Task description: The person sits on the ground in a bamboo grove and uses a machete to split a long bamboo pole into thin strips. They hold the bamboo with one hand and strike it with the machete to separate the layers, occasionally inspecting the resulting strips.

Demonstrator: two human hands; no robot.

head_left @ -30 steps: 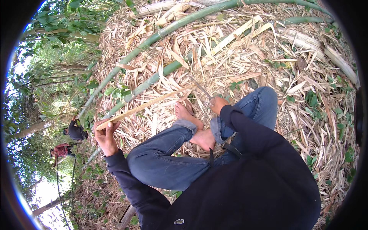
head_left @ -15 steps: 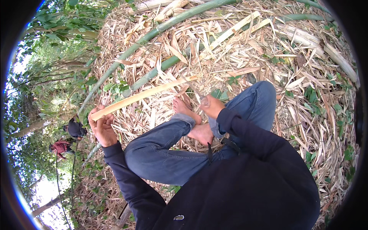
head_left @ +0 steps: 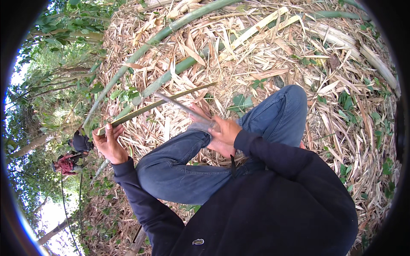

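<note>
My left hand [head_left: 110, 143] pinches the near end of a long, thin bamboo strip [head_left: 143, 110] between thumb and fingers. The strip slants up to the right, its narrow edge facing up, and its far end reaches over the dry leaves. A knife [head_left: 184, 107] with a long, narrow grey blade is in my right hand [head_left: 225, 131], whose fingers close around the handle. The blade points up and left and crosses over the strip near its middle. Whether the two touch, I cannot tell. The handle is mostly hidden by my fingers.
Green bamboo poles [head_left: 181, 67] lie across dry leaves beyond my feet. Pale split bamboo pieces [head_left: 258, 27] rest at the top. My bent legs [head_left: 183, 170] and bare feet [head_left: 222, 147] are below the knife. Two people [head_left: 81, 141] are far off at left among trees.
The strip has turned from its broad pale face to its narrow edge. My right hand has moved slightly left and down, and the knife blade has swung left across the strip.
</note>
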